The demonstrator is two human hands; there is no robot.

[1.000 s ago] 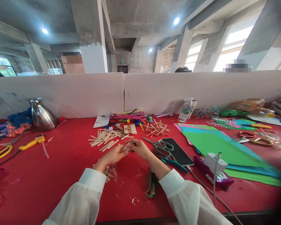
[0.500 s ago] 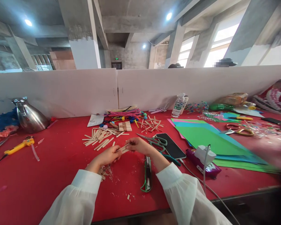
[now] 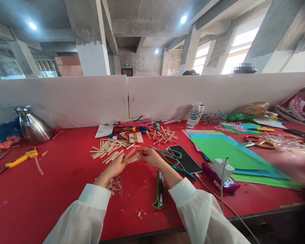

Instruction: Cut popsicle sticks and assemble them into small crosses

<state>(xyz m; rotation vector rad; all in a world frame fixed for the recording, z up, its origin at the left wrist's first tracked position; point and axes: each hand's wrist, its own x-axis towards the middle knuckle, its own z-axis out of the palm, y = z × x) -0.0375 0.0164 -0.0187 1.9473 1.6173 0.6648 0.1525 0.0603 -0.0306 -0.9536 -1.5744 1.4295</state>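
Note:
Above the middle of the red table my left hand [image 3: 117, 166] is closed on flat wooden craft sticks [image 3: 129, 154], whose ends stick out past the fingertips. My right hand [image 3: 149, 157] pinches the end of another craft stick [image 3: 134, 158] that reaches across to the left hand. Just beyond lies a loose pile of craft sticks [image 3: 108, 149], with a bundled stack of sticks [image 3: 136, 137] beside it. Wood shavings [image 3: 115, 184] are scattered below the left hand. A box cutter [image 3: 160, 189] with a green loop lies below the right wrist.
Scissors [image 3: 171, 156] and a phone [image 3: 186, 159] on a cable lie right of my right hand. Coloured paper sheets [image 3: 226, 149] spread further right, near a white charger [image 3: 223, 168]. A yellow glue gun [image 3: 22, 158] and a steel jug [image 3: 34, 125] are at left.
The hands have drawn slightly apart, and the sticks between them now fan out, one angled upward from my left hand. The things on the table have stayed put.

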